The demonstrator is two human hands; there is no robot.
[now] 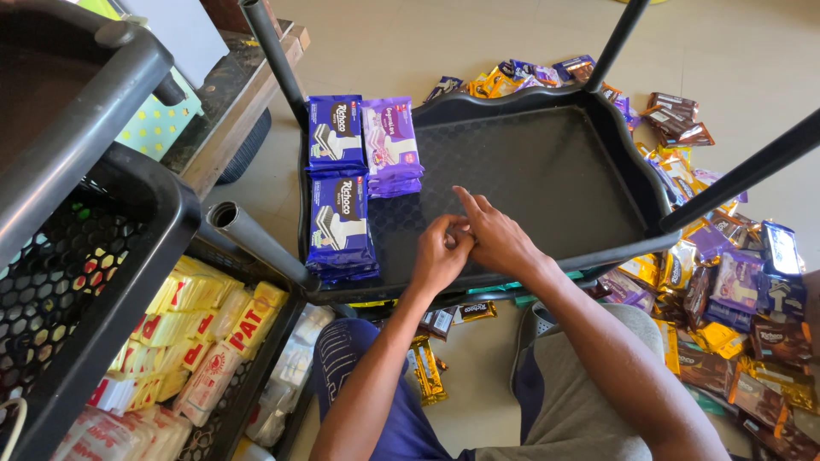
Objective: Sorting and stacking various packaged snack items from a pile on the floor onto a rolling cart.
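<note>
Head view. The left hand (440, 256) and the right hand (495, 235) meet over the near edge of a black tray (547, 171), at about 6 o'clock of its floor. The left hand's fingers are curled and bunched, their tips pressed against the right hand's fingers; the right hand lies palm down with its fingers loosely extended toward 11 o'clock, resting on the tray floor. Whether anything small is pinched between the two hands cannot be told — nothing shows between the fingertips.

Along the tray's 9 o'clock side lie stacked wafer packs: dark blue packs (339, 183) in two piles, one behind the other, and a purple stack (391, 145) just beside the farther pile. The remainder of the tray floor, from centre to 3 o'clock, is bare, bounded by a raised scalloped rim. Black tubular legs (735, 181) rise from the corners and cross the tray's 3 o'clock edge.

Loose snack packets (735, 299) crowd the floor from 12 to 4 o'clock of the tray. At 8 o'clock, a black crate (102, 282) holds yellow and red packets (196, 324).
</note>
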